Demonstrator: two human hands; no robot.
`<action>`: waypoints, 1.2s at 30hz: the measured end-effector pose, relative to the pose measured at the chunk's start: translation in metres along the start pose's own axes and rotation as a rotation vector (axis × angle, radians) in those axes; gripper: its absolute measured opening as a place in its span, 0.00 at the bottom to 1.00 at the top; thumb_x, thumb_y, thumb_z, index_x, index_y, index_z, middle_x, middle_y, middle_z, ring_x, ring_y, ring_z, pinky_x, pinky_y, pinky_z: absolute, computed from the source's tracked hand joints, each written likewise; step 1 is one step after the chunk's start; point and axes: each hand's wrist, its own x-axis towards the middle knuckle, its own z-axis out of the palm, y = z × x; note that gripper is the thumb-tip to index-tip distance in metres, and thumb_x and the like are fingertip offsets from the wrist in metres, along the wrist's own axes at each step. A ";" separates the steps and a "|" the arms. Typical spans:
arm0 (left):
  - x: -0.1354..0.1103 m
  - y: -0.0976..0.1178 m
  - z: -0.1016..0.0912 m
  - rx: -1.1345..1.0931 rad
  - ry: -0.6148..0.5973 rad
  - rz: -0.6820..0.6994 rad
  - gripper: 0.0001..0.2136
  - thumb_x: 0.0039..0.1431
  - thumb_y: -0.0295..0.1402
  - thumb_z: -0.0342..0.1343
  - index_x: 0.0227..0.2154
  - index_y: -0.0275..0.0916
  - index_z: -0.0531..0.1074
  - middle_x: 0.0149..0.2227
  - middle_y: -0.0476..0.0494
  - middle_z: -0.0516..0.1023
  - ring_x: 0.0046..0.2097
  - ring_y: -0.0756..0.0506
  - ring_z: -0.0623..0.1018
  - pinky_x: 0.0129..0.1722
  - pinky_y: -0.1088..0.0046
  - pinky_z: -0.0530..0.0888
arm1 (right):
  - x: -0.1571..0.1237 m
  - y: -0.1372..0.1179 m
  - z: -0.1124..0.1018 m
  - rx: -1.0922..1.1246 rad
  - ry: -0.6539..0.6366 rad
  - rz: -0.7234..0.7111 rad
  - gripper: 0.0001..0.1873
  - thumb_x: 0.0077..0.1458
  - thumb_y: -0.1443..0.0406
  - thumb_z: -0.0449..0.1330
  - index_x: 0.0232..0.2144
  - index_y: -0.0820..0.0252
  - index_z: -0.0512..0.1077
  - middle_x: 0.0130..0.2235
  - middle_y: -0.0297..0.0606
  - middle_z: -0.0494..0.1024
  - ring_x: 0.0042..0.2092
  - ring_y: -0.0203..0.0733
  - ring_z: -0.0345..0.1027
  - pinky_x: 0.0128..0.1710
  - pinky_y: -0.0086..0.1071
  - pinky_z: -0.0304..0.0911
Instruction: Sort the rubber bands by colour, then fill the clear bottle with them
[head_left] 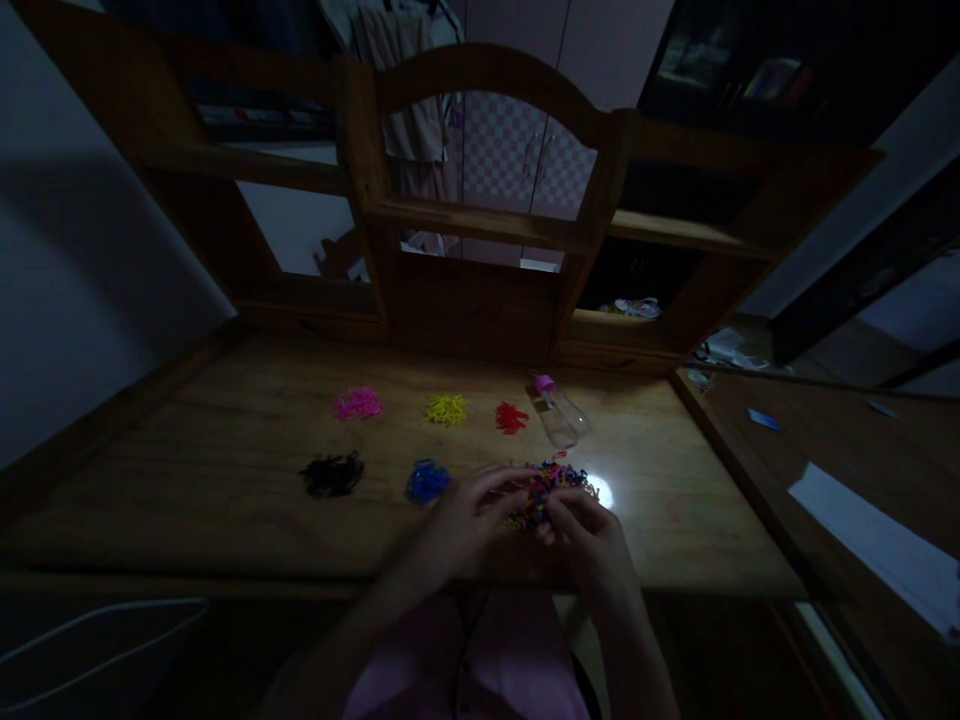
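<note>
A mixed pile of tiny coloured pieces that look like rubber bands [566, 480] lies near the table's front edge. My left hand [480, 505] reaches into the pile's left side, with thumb and forefinger apart. At the pile's front right, my right hand [592, 530] pinches thumb and fingertips together; whatever is between them is too small to make out. Single-colour heaps lie to the left and behind: blue bands [427, 482], black bands [332, 475], pink bands [358, 403], yellow bands [445, 410] and red bands [511, 417].
A clear bottle with a pink cap [562, 418] lies on its side behind the mixed pile. The wooden table [225, 430] has a shelf frame [480, 225] along its back. White paper [877, 535] rests on the surface at right. The room is dim.
</note>
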 end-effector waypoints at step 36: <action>-0.019 -0.020 0.007 0.082 0.265 -0.089 0.07 0.57 0.37 0.58 0.33 0.43 0.78 0.36 0.48 0.80 0.40 0.47 0.79 0.41 0.75 0.74 | 0.006 0.001 0.032 -0.115 -0.035 -0.052 0.11 0.51 0.59 0.66 0.32 0.60 0.73 0.26 0.35 0.79 0.26 0.37 0.73 0.27 0.28 0.67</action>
